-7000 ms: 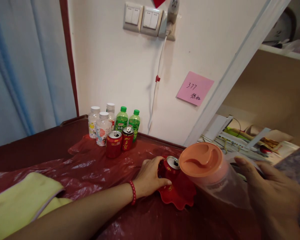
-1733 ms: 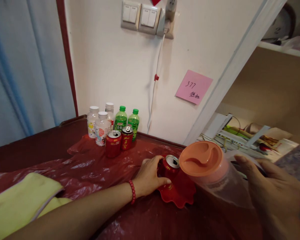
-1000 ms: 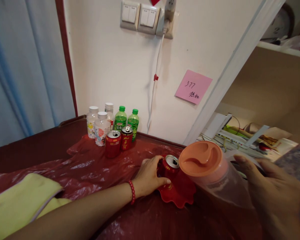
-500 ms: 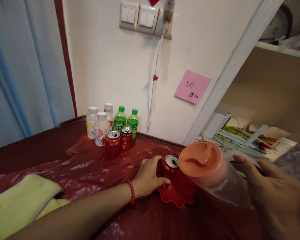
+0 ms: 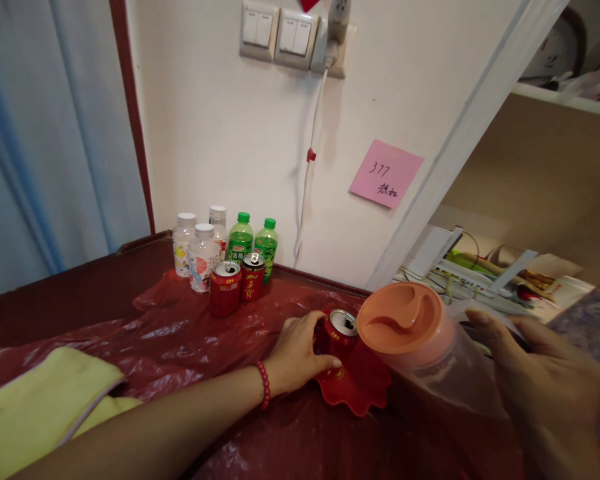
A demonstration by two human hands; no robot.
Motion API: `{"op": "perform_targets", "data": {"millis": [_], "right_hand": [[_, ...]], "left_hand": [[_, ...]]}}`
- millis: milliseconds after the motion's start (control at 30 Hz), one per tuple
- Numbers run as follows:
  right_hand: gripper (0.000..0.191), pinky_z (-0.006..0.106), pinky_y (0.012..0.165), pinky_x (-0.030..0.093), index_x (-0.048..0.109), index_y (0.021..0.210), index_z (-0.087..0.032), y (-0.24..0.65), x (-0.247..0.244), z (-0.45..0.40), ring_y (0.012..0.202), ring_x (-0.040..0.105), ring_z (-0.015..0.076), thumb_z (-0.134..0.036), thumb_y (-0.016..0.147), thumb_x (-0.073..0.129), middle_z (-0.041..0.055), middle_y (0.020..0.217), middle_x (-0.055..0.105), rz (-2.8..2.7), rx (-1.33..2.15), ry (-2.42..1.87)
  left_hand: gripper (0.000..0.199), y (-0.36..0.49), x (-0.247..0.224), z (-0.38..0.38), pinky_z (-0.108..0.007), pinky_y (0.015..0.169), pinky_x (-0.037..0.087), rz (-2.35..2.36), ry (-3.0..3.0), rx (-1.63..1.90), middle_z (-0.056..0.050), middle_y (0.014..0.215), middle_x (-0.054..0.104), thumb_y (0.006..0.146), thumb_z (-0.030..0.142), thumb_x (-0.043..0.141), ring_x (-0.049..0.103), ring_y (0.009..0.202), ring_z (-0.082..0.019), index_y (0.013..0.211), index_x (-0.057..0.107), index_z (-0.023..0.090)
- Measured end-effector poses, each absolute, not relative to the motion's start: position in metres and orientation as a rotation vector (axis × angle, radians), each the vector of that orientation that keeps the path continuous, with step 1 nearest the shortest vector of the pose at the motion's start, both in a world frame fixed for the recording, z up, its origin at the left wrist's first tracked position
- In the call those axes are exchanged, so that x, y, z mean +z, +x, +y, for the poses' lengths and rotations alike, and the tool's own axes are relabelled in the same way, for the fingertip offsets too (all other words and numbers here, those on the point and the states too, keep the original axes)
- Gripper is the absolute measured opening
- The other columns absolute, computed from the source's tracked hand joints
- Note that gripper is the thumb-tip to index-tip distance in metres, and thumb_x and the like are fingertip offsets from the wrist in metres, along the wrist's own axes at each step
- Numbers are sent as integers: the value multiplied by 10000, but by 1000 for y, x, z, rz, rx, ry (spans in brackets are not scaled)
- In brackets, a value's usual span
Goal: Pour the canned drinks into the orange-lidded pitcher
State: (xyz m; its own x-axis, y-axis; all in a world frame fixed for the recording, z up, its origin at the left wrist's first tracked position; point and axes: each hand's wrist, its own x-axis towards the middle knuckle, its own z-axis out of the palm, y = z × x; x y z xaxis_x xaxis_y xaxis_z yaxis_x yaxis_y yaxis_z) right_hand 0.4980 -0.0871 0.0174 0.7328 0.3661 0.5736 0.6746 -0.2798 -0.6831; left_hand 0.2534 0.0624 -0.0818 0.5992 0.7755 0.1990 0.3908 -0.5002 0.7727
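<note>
My left hand (image 5: 303, 353), with a red bead bracelet at the wrist, is closed around the left side of an opened red drink can (image 5: 341, 333). The can stands upright on a red scalloped dish (image 5: 356, 393). In my right hand (image 5: 540, 373) is the handle of a clear plastic pitcher (image 5: 455, 383) with an orange lid (image 5: 400, 317). The pitcher is tilted to the left, its lid close beside the can's top. Whether liquid is coming out cannot be seen.
Two more red cans (image 5: 225, 290) stand at the back left, before two green-capped bottles (image 5: 266, 241) and several white-capped bottles (image 5: 203, 260). A yellow cloth (image 5: 50, 400) lies front left on red plastic sheeting (image 5: 180, 340). A white cable (image 5: 305, 200) runs down the wall behind.
</note>
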Motion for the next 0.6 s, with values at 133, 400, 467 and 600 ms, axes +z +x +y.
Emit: {"op": "perform_targets", "data": {"millis": [133, 400, 467, 600], "right_hand": [[477, 273, 491, 334, 687, 711, -239, 497, 20, -88, 585, 423, 178, -709, 636, 697, -55, 509, 402, -749, -321, -1944], [497, 277, 480, 311, 634, 643, -244, 498, 19, -85, 579, 405, 176, -738, 622, 690, -52, 508, 388, -750, -359, -1959], [492, 278, 477, 311, 617, 624, -248, 498, 20, -86, 579, 403, 179, -734, 620, 690, -50, 503, 369, -751, -351, -1956], [476, 285, 494, 321, 665, 675, -243, 495, 21, -86, 581, 409, 183, -714, 617, 706, -51, 509, 386, -744, -328, -1938]], "left_hand": [[783, 253, -81, 62, -434, 1010, 437, 929, 2128, 687, -96, 1291, 659, 655, 366, 864, 549, 1193, -338, 1350, 540, 208], [773, 254, -82, 63, -431, 1008, 439, 926, 2126, 701, -83, 1301, 657, 654, 367, 866, 552, 1199, -340, 1342, 543, 225], [770, 254, -82, 63, -431, 1010, 437, 920, 2132, 703, -83, 1303, 657, 657, 375, 866, 557, 1199, -340, 1340, 543, 227], [768, 253, -82, 63, -433, 1011, 434, 922, 2131, 705, -90, 1302, 658, 664, 375, 865, 559, 1200, -340, 1342, 542, 216]]}}
